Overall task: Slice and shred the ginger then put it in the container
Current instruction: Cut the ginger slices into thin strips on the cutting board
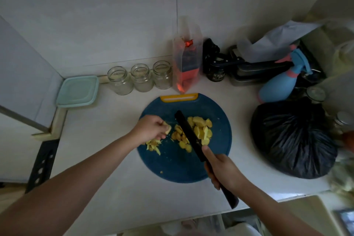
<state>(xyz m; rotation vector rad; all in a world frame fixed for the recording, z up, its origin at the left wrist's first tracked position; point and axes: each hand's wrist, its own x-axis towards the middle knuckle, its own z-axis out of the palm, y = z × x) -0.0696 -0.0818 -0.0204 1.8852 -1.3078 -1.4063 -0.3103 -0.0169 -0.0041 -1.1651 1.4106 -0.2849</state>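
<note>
The one view is from the head, looking down on a white tabletop (107, 126) in dim light.

At the centre lies a round blue cutting board (172, 166) with a yellow handle slot at its far edge. The ginger is all on it. A heap of yellow slices (201, 128) lies at centre right, and a much smaller scatter of thin shreds (153, 144) lies just below the left hand (151, 128). That hand has its fingers curled and pinches one piece of ginger (167, 129) at the left of the heap. The right hand (223, 168), at lower right of the board, grips the handle of a black knife (188, 134), with the forefinger laid toward the blade. The blade slants up and left across the slices.

At middle left, against the wall, sits a pale teal container (77, 91) with its lid on, well apart from the board. Three glass jars (141, 77) stand in a row to its right. A black bag (293, 138) and a blue spray bottle (277, 86) fill the right side.

By my judgement the slicing is largely done and the shredding barely begun, since most pieces are whole slices. Nothing has gone into any container, and the teal one would need opening first.
</note>
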